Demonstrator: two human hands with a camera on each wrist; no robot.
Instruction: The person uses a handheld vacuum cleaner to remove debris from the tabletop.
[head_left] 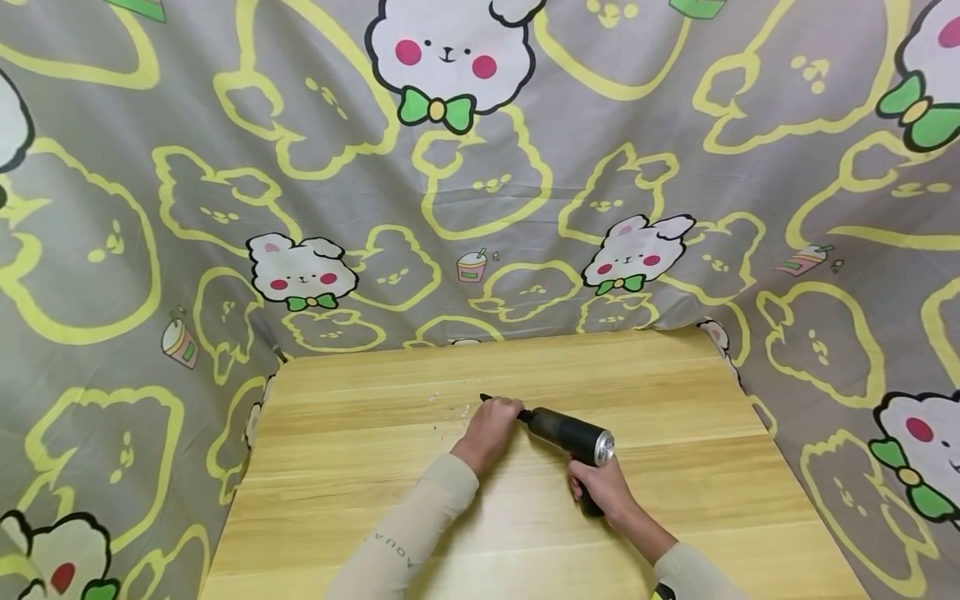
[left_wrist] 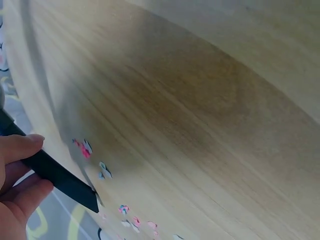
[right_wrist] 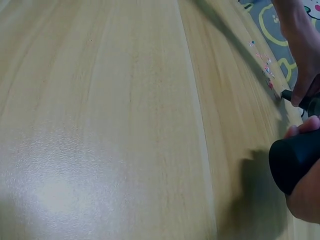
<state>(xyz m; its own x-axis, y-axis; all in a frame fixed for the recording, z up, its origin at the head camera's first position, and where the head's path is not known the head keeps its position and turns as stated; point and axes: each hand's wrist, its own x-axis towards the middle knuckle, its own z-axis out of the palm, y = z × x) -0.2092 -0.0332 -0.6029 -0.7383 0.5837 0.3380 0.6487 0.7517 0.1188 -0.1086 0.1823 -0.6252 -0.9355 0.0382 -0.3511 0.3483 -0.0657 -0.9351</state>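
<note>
Head view alone shows the tool's silver end (head_left: 604, 447).

In the head view, the left hand (head_left: 489, 427) hid part of the nozzle (left_wrist: 64, 184) and the right hand (head_left: 607, 487) covered much of the handle (head_left: 590, 502). The right wrist view cut off the black tool (head_left: 561, 429); the scattered bits (left_wrist: 124, 209) were too small to identify.

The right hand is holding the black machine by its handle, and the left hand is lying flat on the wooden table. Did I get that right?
Not quite: the left hand isn't lying flat on the wooden table. It is gripping the narrow black nozzle, as the left wrist view shows. The right hand is holding the black machine by its handle.
</note>
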